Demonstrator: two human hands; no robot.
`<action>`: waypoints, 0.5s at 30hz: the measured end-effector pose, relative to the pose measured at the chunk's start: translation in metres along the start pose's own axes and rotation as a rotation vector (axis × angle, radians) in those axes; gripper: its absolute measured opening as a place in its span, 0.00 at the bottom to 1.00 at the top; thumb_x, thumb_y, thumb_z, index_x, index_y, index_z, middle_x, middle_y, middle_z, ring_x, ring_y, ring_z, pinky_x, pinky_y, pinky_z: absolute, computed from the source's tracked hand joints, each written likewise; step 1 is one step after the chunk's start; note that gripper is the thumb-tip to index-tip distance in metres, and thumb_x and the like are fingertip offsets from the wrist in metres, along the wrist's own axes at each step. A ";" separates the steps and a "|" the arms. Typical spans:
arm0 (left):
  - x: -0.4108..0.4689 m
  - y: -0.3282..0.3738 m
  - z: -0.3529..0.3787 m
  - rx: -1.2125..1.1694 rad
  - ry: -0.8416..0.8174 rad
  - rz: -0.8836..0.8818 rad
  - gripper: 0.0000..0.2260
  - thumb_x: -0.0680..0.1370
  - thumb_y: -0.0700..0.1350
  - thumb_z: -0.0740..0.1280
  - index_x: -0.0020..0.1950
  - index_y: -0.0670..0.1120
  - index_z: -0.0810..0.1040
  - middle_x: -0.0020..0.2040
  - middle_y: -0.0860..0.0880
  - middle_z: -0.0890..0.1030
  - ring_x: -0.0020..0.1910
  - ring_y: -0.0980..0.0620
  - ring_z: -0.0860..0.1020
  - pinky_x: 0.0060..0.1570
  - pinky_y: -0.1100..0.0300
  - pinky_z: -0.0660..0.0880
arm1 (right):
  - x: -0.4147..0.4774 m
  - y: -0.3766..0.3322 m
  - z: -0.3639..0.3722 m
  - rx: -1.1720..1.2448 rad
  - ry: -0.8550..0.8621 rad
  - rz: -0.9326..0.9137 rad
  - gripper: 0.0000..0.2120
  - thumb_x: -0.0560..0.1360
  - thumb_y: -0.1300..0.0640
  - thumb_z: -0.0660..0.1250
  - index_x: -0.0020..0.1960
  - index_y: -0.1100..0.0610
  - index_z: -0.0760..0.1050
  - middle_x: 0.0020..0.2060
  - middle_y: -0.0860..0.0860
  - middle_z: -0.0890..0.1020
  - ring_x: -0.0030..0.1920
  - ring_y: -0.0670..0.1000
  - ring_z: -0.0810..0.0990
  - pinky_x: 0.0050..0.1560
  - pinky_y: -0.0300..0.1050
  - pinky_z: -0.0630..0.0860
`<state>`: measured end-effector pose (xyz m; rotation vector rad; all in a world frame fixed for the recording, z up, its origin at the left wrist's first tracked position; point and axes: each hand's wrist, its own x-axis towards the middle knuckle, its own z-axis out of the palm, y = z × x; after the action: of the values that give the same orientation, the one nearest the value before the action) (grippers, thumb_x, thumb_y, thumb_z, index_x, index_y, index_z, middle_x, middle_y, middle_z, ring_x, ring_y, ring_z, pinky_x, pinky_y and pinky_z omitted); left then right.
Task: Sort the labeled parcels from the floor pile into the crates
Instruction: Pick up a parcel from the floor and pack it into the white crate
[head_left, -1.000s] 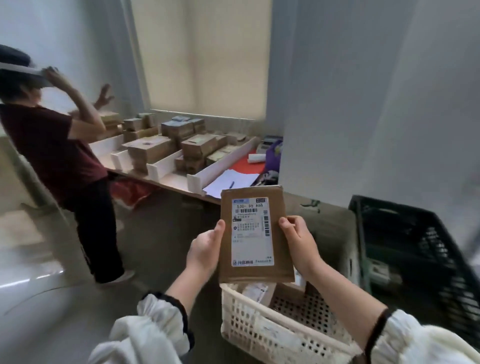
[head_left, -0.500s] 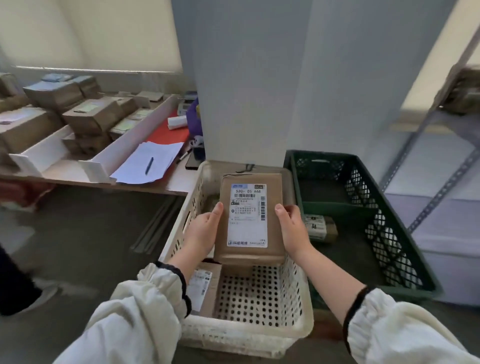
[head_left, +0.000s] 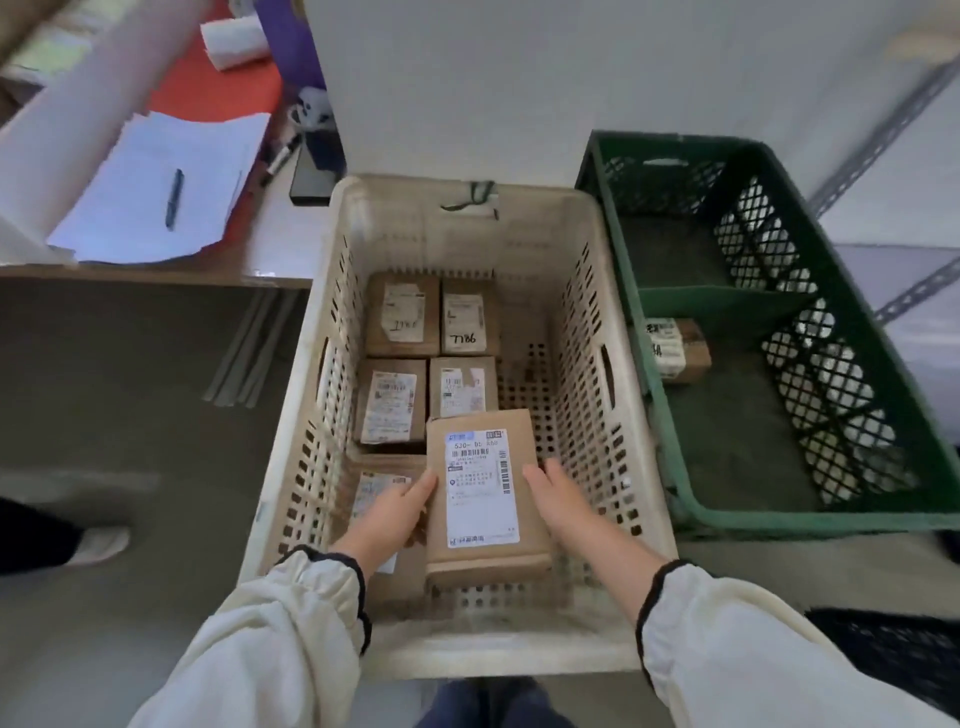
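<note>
A crooked landing is judged the main risk. The labelled parcel (head_left: 485, 499) is held low inside the white crate (head_left: 467, 647). From this view its far end overlaps a middle-row parcel (head_left: 462, 387), and a near-left parcel (head_left: 371, 491) lies just beside it, partly under the left hand (head_left: 387, 519). If the labelled parcel is let go from here, it could be left propped on a neighbour's edge rather than flat on the crate's perforated bottom, and the bare strip along the right wall could be wasted. The left fingers could also be caught between the held parcel and the one below if it is pressed down before that hand is drawn clear. Should one side be released first, the parcel could tip and slide against the others. Whether this crate is the correct one for the label cannot be checked, as the print is too fine to be read. A lone parcel (head_left: 675, 348) lies in the green crate (head_left: 810, 517) just beside the white one.

The labelled parcel is clamped between both hands, label upward. Its left long edge is gripped by the left hand, with the thumb laid at the rim of the labelled face. Its right long edge is gripped by the right hand (head_left: 558, 499). How far the fingers are curled underneath cannot be told. Nothing else is held.
</note>
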<state>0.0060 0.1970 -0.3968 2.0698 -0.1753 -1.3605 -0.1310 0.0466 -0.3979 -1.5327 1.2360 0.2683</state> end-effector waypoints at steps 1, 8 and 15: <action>0.007 -0.007 0.003 0.026 -0.014 -0.018 0.20 0.80 0.59 0.55 0.48 0.45 0.77 0.42 0.45 0.82 0.38 0.48 0.80 0.45 0.53 0.77 | 0.006 0.006 0.004 -0.011 -0.026 0.027 0.22 0.79 0.45 0.53 0.67 0.58 0.65 0.55 0.52 0.76 0.51 0.52 0.77 0.50 0.47 0.75; 0.046 -0.032 0.012 0.161 -0.067 -0.070 0.18 0.82 0.54 0.55 0.55 0.41 0.76 0.52 0.42 0.81 0.47 0.44 0.79 0.42 0.55 0.77 | 0.042 0.033 0.029 -0.075 -0.142 0.149 0.26 0.75 0.41 0.57 0.69 0.54 0.65 0.61 0.52 0.77 0.57 0.53 0.78 0.56 0.50 0.76; 0.084 -0.035 0.008 0.445 -0.033 0.012 0.17 0.81 0.51 0.59 0.52 0.38 0.78 0.48 0.41 0.82 0.48 0.43 0.79 0.48 0.53 0.75 | 0.072 0.047 0.041 -0.072 -0.174 0.203 0.31 0.71 0.38 0.60 0.67 0.55 0.70 0.60 0.52 0.79 0.56 0.53 0.79 0.58 0.51 0.77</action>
<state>0.0289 0.1834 -0.4838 2.3980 -0.5467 -1.4471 -0.1200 0.0467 -0.4927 -1.4134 1.2543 0.5727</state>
